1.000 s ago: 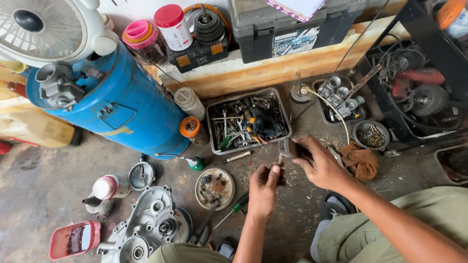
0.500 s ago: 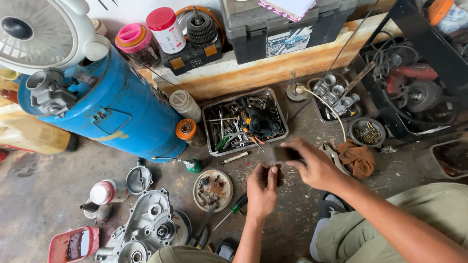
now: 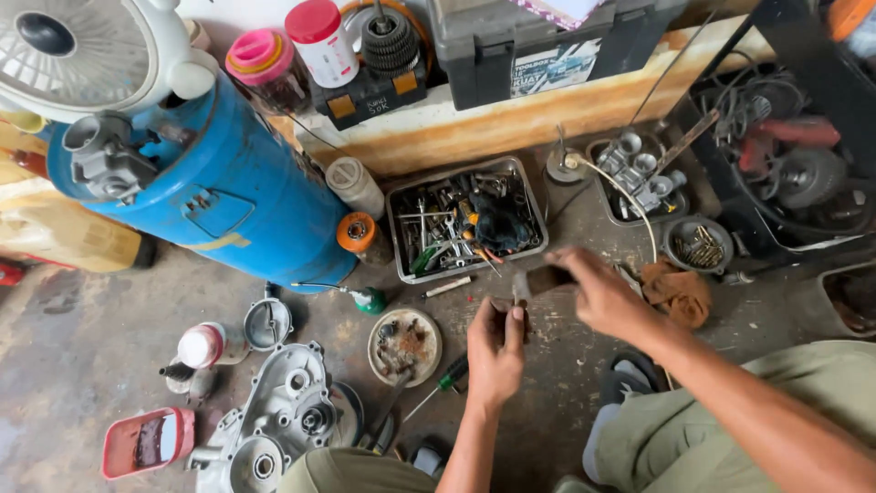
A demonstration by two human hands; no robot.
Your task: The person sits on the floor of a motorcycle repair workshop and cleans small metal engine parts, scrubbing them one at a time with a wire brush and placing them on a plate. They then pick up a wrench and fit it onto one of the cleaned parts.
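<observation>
We hold a small dark part between both hands above the workshop floor.

Our left hand pinches the lower end of a small dark part with closed fingertips, while our right hand wraps shut around a dark, blocky tool whose pale metal tip meets that part. The part is slim and blackish; its shape is too small to read. It sits just below the metal tray of tools, right of the rusty round dish.
</observation>
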